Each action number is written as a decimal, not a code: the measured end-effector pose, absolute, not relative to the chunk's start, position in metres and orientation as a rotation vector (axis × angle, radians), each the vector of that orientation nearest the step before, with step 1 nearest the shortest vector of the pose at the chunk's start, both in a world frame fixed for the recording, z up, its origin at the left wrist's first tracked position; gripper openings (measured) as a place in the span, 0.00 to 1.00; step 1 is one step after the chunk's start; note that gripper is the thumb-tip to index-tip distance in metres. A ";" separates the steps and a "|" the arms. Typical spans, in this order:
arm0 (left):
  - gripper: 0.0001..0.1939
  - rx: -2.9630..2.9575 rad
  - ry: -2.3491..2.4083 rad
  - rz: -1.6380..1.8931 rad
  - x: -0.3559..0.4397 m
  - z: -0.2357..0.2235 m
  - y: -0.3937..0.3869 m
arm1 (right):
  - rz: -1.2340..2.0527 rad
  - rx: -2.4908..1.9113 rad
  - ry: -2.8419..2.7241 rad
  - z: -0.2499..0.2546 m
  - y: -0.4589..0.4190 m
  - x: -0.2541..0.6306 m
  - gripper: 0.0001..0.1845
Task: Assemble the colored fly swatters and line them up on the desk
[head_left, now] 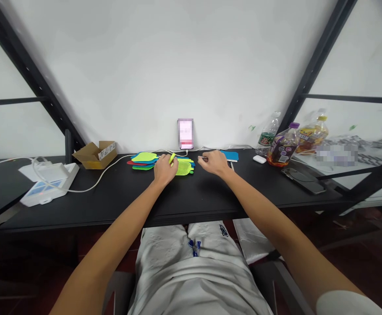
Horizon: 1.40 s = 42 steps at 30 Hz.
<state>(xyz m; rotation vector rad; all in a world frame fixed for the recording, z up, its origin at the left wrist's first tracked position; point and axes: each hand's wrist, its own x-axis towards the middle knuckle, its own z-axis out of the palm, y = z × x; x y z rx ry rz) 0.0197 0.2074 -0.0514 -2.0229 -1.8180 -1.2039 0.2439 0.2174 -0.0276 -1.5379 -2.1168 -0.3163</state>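
My left hand [165, 170] is closed around a lime-green plastic handle [172, 158] that sticks up between thumb and fingers. Right beside it lies a lime-green perforated fly swatter head [184, 168], with blue and green pieces showing at its edge. To the left is a pile of flat swatter heads [145, 157] in lime, blue, red and green. My right hand [215, 162] is closed a short way to the right, pinching what looks like a thin metallic rod [202, 157]; most of it is hidden by the fingers. Behind that hand rests a blue flat piece [230, 156].
On the black table [118, 199] stand an open cardboard box [95, 155] and a white power strip [48, 186] at left. A phone [186, 133] leans on the wall. At right are a white case [259, 159], several bottles [284, 144] and a dark phone [304, 180].
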 end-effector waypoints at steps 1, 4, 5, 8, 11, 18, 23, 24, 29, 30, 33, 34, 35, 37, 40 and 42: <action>0.13 -2.040 -1.802 -1.196 0.021 -0.051 0.206 | -0.318 -1.490 -2.096 -0.028 0.218 0.244 0.23; 0.13 -2.101 -1.746 -1.148 0.025 -0.052 0.202 | -0.347 -1.313 -2.012 -0.030 0.222 0.248 0.17; 0.13 -2.121 -1.725 -1.114 0.026 -0.053 0.201 | -0.351 -1.247 -1.985 -0.030 0.224 0.250 0.16; 0.15 -2.167 -1.658 -0.951 0.028 -0.054 0.199 | -0.344 -1.026 -1.889 -0.030 0.229 0.255 0.17; 0.18 -2.193 -1.588 -0.803 0.030 -0.055 0.198 | -0.362 -0.857 -1.754 -0.027 0.232 0.259 0.16; 0.19 -2.231 -1.439 -0.768 0.028 -0.058 0.204 | -0.137 -0.900 -1.533 -0.022 0.229 0.262 0.20; 0.18 -2.218 -1.433 -0.773 0.025 -0.061 0.209 | 0.263 -0.855 -1.371 -0.024 0.233 0.260 0.22; 0.18 -2.221 -1.433 -0.767 0.024 -0.061 0.209 | 0.356 -0.835 -1.335 -0.025 0.234 0.259 0.22; 0.18 -2.225 -1.433 -0.768 0.024 -0.062 0.210 | 0.634 -0.792 -1.221 -0.026 0.242 0.256 0.21; 0.18 -2.223 -1.435 -0.775 0.024 -0.062 0.210 | 0.656 -0.783 -1.217 -0.026 0.242 0.255 0.21; 0.17 -2.227 -1.432 -0.794 0.023 -0.063 0.211 | 0.696 -0.762 -1.226 -0.027 0.241 0.254 0.21; 0.17 -2.228 -1.429 -0.798 0.023 -0.063 0.211 | 0.705 -0.760 -1.232 -0.027 0.241 0.254 0.21; 0.17 -2.228 -1.424 -0.801 0.022 -0.063 0.211 | 0.715 -0.759 -1.239 -0.027 0.240 0.253 0.21; 0.17 -2.224 -1.413 -0.799 0.022 -0.063 0.211 | 0.736 -0.754 -1.251 -0.027 0.239 0.253 0.22; 0.17 -2.213 -1.383 -0.789 0.021 -0.063 0.212 | 0.763 -0.741 -1.265 -0.026 0.239 0.253 0.22; 0.16 -2.212 -1.355 -0.769 0.022 -0.063 0.212 | 0.778 -0.739 -1.271 -0.026 0.240 0.254 0.22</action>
